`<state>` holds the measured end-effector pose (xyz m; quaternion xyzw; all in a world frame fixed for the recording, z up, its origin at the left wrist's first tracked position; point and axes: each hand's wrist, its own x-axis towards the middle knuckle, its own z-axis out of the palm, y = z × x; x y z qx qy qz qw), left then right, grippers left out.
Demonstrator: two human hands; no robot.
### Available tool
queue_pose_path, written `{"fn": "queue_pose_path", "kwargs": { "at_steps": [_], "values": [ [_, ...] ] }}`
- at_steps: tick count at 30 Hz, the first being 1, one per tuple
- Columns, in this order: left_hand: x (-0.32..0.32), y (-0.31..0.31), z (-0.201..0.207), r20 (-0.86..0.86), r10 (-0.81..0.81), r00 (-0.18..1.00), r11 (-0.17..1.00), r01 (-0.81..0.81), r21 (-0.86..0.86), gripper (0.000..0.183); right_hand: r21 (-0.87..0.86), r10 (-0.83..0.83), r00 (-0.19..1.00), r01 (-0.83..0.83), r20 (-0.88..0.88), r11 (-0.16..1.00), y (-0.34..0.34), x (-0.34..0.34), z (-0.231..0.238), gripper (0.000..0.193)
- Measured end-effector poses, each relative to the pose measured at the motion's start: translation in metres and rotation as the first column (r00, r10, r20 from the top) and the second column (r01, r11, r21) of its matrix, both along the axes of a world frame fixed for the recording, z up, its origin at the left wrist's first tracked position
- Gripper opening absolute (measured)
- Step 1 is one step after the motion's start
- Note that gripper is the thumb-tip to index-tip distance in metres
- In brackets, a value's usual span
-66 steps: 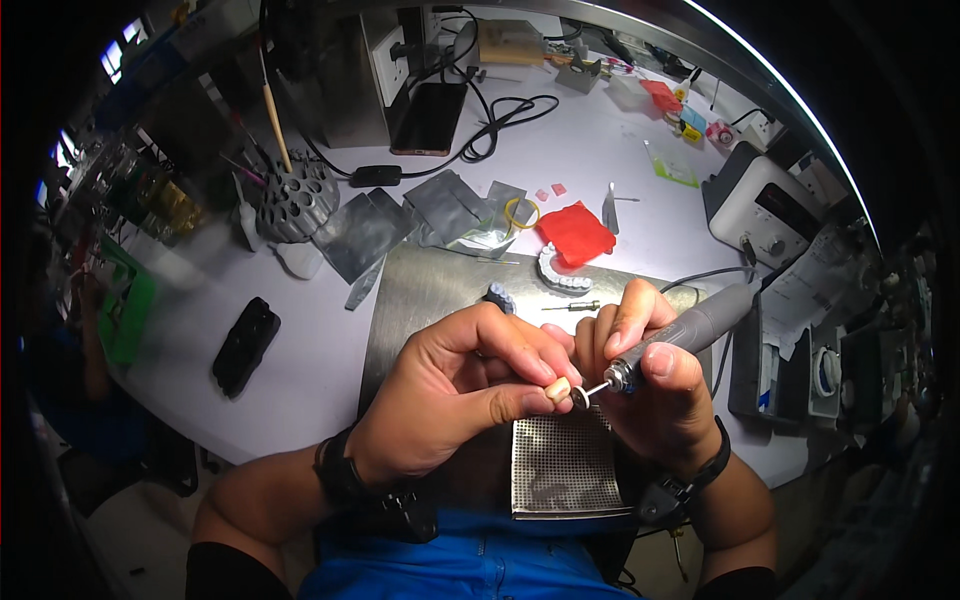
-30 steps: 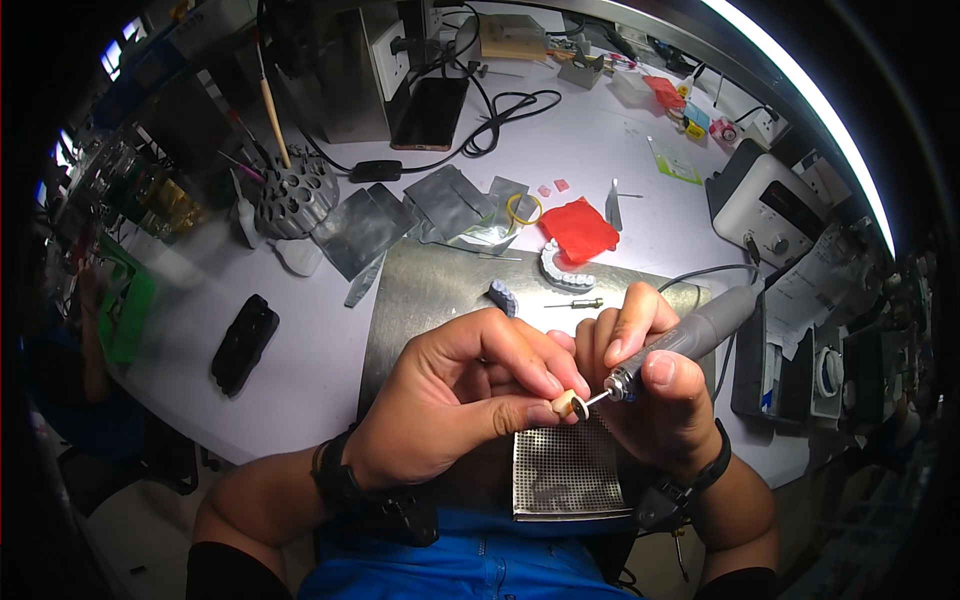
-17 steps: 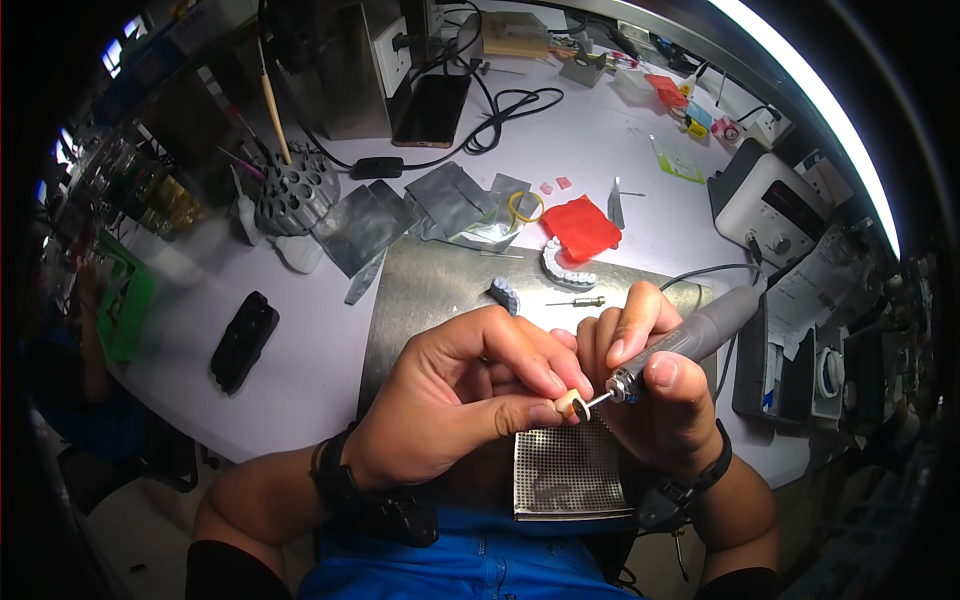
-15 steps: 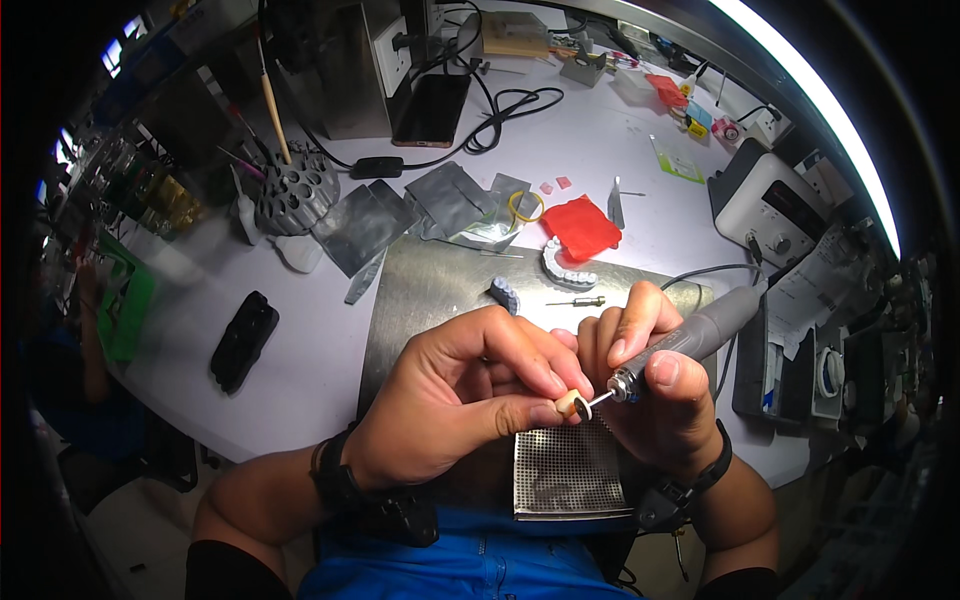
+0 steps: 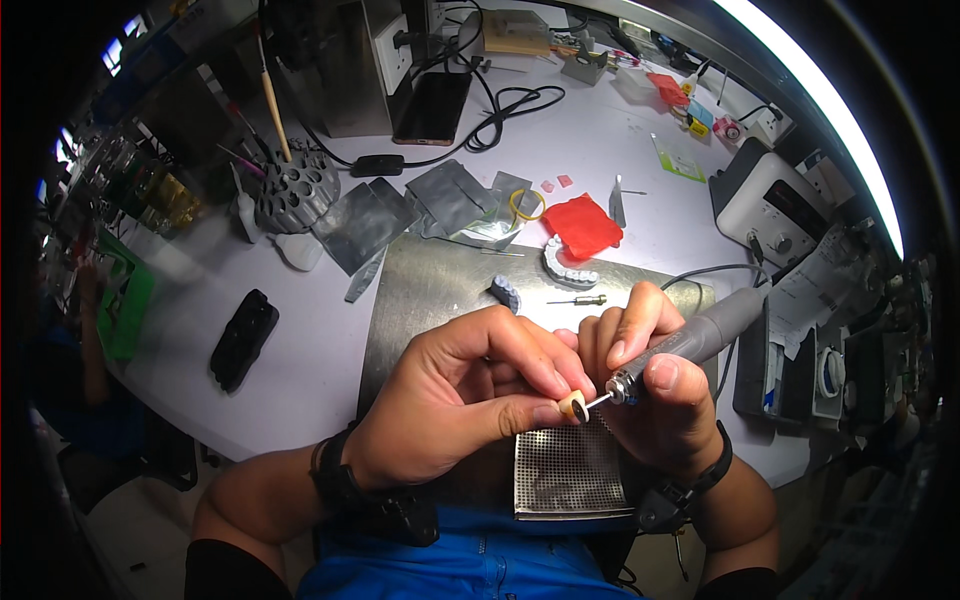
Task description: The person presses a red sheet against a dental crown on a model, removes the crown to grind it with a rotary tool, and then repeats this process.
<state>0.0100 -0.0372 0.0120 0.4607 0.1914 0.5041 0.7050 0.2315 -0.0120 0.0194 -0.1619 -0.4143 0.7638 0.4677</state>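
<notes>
My left hand (image 5: 465,385) pinches a small cream-coloured dental crown (image 5: 569,404) between thumb and fingertips. Wrapped in my right hand (image 5: 655,385) is a grey rotary handpiece (image 5: 705,332), pointing down to the left. Its thin metal shank ends in a small dark disc (image 5: 581,409) against or very close to the crown; contact is too small to tell. Beyond my hands, a grey dental arch model (image 5: 568,268), a smaller blue-grey model piece (image 5: 505,293) and a metal bur-like tool (image 5: 580,300) lie on a metal plate (image 5: 420,270).
Below my hands is a perforated metal grille (image 5: 565,480). A red cloth-like piece (image 5: 582,226) and silvery pouches (image 5: 365,225) lie beyond the plate. A grey tool holder (image 5: 298,190) stands left, a white control box (image 5: 770,205) right. A black phone (image 5: 433,108) lies at the back.
The disc on the handpiece has shifted slightly left and down against the crown, and the handpiece has tilted a little. Both hands otherwise stay in place.
</notes>
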Motion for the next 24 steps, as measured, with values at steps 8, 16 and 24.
{"fn": "queue_pose_path", "kwargs": {
  "at_steps": [8, 16, 24],
  "values": [
    [0.0003, 0.0003, -0.0005, 0.017, -0.007, 1.000, 1.000, 0.007, -0.004, 0.024, 0.007, 0.009, 1.000, -0.009, 0.013, 1.000, 0.0002, 0.0019, -0.0019, 0.021],
    [0.0008, 0.0004, -0.0001, 0.022, -0.003, 1.000, 1.000, 0.004, 0.000, 0.024, -0.013, 0.012, 1.000, -0.012, 0.000, 1.000, -0.0004, 0.0015, 0.0005, 0.022],
    [0.0009, 0.0002, -0.0001, 0.021, -0.002, 1.000, 1.000, 0.002, 0.011, 0.023, -0.024, 0.025, 0.999, -0.026, -0.029, 0.999, 0.0013, -0.0006, 0.0045, 0.021]
  ]
}}
